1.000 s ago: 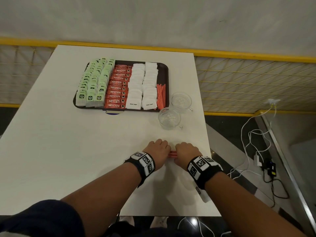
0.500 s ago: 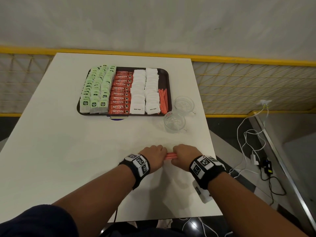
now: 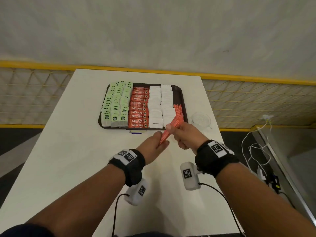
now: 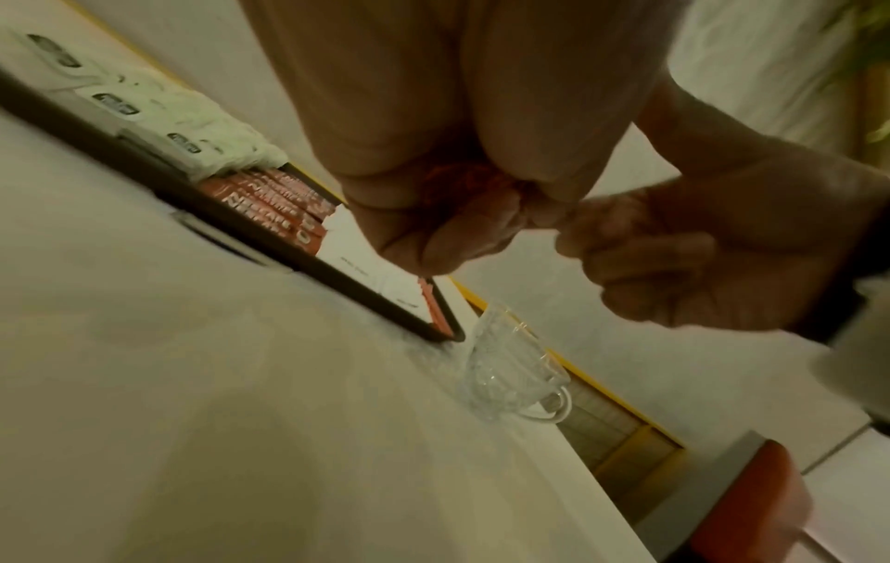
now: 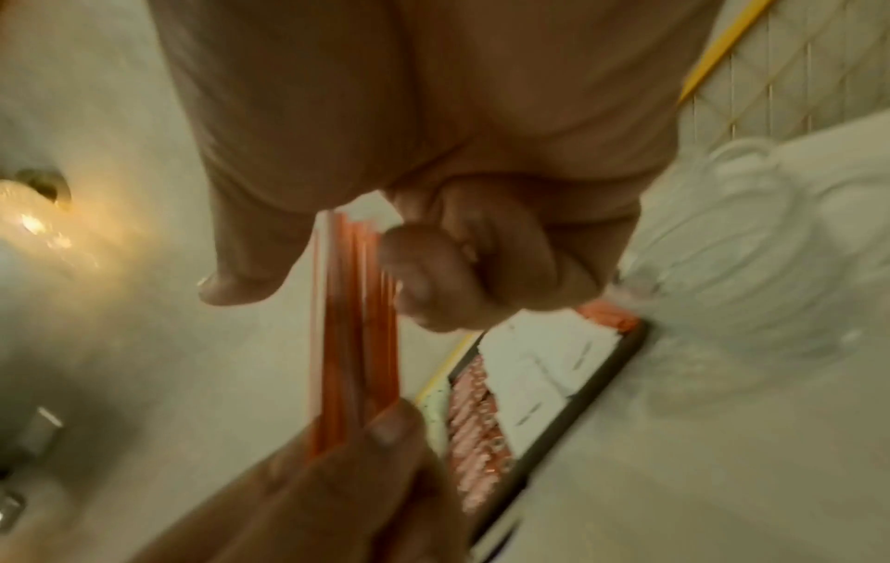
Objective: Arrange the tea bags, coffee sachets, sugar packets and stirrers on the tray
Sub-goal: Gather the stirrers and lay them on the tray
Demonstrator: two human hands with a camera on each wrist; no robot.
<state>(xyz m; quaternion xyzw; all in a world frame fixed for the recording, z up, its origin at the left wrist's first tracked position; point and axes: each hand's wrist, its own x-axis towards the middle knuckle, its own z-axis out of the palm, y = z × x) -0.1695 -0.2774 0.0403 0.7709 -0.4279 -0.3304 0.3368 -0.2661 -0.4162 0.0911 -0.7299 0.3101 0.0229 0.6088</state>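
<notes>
A bundle of orange stirrers (image 3: 169, 130) (image 5: 356, 335) is held between both hands just in front of the dark tray's (image 3: 178, 93) near right corner. My left hand (image 3: 153, 142) grips its near end and my right hand (image 3: 184, 134) grips its far end. On the tray lie rows of green tea bags (image 3: 116, 105), red coffee sachets (image 3: 139, 108) and white sugar packets (image 3: 160, 103), with more orange stirrers (image 3: 178, 111) along the right side. The left wrist view is blurred; its curled fingers (image 4: 433, 213) hide the stirrers' end.
A clear glass cup (image 3: 201, 119) (image 4: 510, 373) stands on the white table (image 3: 68, 159) right of the tray, close to my right hand. The table's right edge (image 3: 222, 151) drops to a floor with white cables (image 3: 256, 151). A yellow railing (image 3: 256, 79) runs behind.
Both hands have lifted the stirrer bundle off the table and carried it forward to the tray's near right corner, tilting it from lying crosswise to pointing towards the tray.
</notes>
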